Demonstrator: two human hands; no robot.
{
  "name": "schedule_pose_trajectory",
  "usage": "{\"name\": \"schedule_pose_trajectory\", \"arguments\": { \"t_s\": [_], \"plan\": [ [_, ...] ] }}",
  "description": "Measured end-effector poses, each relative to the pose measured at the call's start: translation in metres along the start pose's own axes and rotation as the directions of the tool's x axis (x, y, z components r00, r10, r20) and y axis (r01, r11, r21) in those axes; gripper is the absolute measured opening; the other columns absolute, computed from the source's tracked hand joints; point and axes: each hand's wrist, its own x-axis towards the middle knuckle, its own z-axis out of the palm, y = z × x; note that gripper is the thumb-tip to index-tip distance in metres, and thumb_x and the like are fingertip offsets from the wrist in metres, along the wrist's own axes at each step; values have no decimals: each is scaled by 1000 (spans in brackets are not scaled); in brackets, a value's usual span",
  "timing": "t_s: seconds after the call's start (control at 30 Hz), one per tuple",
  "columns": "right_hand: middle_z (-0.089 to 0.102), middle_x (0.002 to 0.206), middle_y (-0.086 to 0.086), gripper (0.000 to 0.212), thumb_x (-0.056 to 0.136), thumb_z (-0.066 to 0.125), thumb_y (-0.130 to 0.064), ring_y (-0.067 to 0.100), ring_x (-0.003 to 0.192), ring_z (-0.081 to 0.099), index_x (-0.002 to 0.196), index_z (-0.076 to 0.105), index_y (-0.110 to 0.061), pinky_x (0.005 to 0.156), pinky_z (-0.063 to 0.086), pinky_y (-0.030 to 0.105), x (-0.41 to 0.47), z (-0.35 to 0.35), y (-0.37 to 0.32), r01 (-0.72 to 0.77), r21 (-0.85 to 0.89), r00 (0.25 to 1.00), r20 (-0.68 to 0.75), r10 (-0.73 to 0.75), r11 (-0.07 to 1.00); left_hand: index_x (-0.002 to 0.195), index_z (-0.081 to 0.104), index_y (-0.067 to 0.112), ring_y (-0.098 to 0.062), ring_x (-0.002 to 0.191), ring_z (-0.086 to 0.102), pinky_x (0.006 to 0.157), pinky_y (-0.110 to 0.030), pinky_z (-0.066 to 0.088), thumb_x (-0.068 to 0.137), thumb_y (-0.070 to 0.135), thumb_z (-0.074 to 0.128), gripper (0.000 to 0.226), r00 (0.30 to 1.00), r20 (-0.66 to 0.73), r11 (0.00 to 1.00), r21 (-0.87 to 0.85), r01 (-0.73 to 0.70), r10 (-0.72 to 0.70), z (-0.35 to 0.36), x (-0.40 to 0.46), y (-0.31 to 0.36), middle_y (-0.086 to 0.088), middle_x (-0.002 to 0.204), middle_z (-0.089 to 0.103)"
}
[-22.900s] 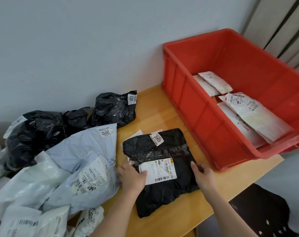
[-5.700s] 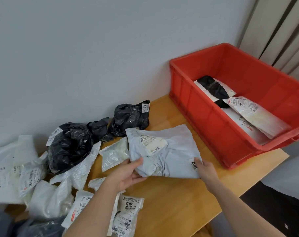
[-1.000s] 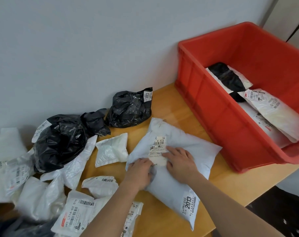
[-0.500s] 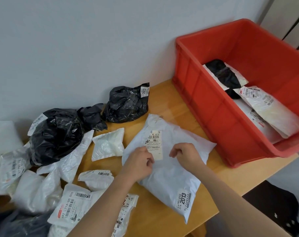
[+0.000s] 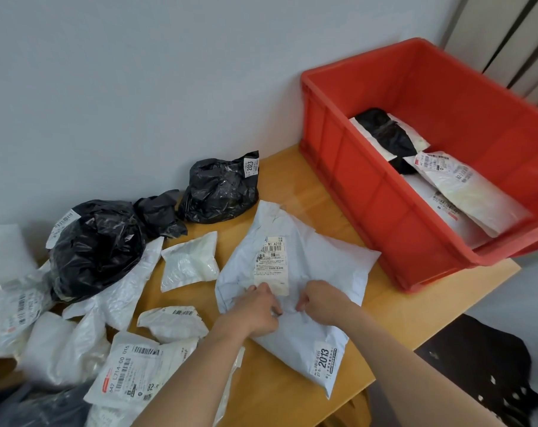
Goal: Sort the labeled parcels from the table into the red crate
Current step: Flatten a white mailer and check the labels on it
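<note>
Grey parcel (image 5: 295,291) lies flat on table (image 5: 394,306), just left of red crate (image 5: 381,192). Your left hand (image 5: 257,312) and right hand (image 5: 318,302), close together, pinch its wrapper below label (image 5: 272,266). Take firmer grip, lift clear of crate rim, lay label-up.

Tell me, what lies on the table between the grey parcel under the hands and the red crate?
In the head view, only bare wooden table separates the grey parcel from the red crate; nothing lies there.
</note>
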Motion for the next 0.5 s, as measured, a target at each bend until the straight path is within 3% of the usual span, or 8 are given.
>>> {"name": "schedule_pose_trajectory", "arguments": {
  "t_s": [0.07,0.17,0.23,0.3,0.37,0.5],
  "plan": [
    [71,93,4,23,80,55,-5,20,80,62,86,77,-12,69,50,29,-7,-5,-7,11,142,1000,-3,-11,990,101,72,19,-20,115,44,97,-31,41,89,15,53,23,997,-74,999,-44,-2,-1,-7,-1,-2,1,110,48],
    [68,74,-2,26,77,55,-1,15,76,61,85,78,-8,70,48,24,-13,-4,-10,-13,221,991,133,-17,975,102,70,16,-22,116,41,103,-35,39,90,12,49,25,999,-12,998,-31,49,-49,-12,-7,-7,-2,111,45],
    [73,92,4,24,82,59,-4,13,84,59,97,77,-7,73,47,21,-14,7,-9,-32,113,969,247,3,993,110,69,15,-23,122,38,108,-34,34,91,13,50,26,994,69,995,-25,92,-90,-6,-8,-11,-4,123,43],
    [70,111,9,25,86,63,-11,19,101,62,108,73,-7,87,51,27,-12,17,-6,-37,25,958,285,28,999,112,68,14,-22,124,36,109,-32,32,92,12,50,27,987,112,991,-56,118,-111,1,-9,-13,-3,128,39],
    [66,118,10,30,88,65,-20,25,111,60,114,69,-5,95,49,33,-11,25,-7,-30,-44,961,274,41,999,115,66,15,-21,125,33,111,-34,31,92,10,49,29,984,138,990,-70,126,-116,6,-10,-12,-2,130,35],
    [65,121,14,35,90,65,-23,29,113,59,119,66,-3,95,48,35,-11,30,-12,-14,-148,967,251,51,989,120,64,16,-24,127,30,112,-39,31,92,7,48,34,976,176,991,-24,132,-126,7,-13,-10,-1,133,30]
  ]
}}
